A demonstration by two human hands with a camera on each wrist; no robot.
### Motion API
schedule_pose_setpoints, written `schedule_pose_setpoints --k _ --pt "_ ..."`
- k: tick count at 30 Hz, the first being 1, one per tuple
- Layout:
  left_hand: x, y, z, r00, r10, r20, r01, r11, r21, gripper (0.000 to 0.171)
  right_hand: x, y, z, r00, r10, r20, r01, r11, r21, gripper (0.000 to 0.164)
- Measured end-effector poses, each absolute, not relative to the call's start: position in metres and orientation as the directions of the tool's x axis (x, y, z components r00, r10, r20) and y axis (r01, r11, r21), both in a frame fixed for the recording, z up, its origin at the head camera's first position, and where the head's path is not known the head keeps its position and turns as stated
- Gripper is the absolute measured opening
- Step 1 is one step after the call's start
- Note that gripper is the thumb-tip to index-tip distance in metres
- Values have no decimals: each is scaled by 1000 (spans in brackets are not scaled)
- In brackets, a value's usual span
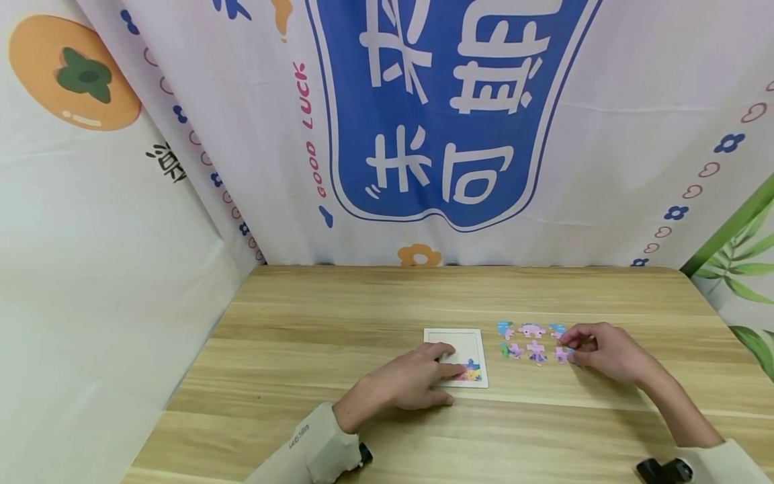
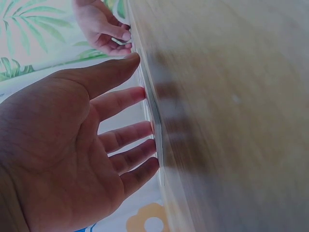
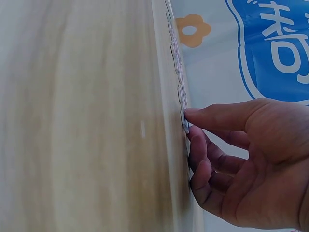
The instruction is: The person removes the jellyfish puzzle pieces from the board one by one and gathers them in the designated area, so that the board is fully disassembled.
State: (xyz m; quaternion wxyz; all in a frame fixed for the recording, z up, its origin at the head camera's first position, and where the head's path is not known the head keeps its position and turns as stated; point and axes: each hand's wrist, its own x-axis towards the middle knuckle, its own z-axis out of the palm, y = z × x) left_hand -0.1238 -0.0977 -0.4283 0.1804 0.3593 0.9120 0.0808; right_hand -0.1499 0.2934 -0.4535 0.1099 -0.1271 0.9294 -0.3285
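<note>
The person's left hand (image 1: 411, 380) lies with its fingers extended and spread on a white puzzle tray (image 1: 462, 341), which sits on the wood-grain table (image 1: 302, 336) at the middle of the scene. A coloured picture section (image 1: 474, 372) fills part of the tray's near side, reaching its near right corner, and one fingertip rests on it; the far part of the tray shows its pale base. To the right of the tray, near but apart from it, loose puzzle pieces lie in two rows, the far row holding a blue-and-pink piece (image 1: 505, 329) at left and a pink piece (image 1: 532, 329) with dark eye spots in the middle. The right hand (image 1: 613, 353) is at the right end of these rows, its thumb and index finger pinching the near right piece (image 1: 561, 355), the other fingers curled. Pale sleeves (image 1: 320, 444) cover both forearms, and beyond the table's far edge hangs a white curtain (image 1: 605, 202) with a blue panel (image 1: 423, 202)
</note>
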Motion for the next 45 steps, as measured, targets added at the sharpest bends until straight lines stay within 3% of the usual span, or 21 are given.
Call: schedule_pose_setpoints --k 45 --pt "-124 -99 -430 -675 691 -258 636 722 272 59 -151 293 -453 -943 -309 -124 -158 742 -652 19"
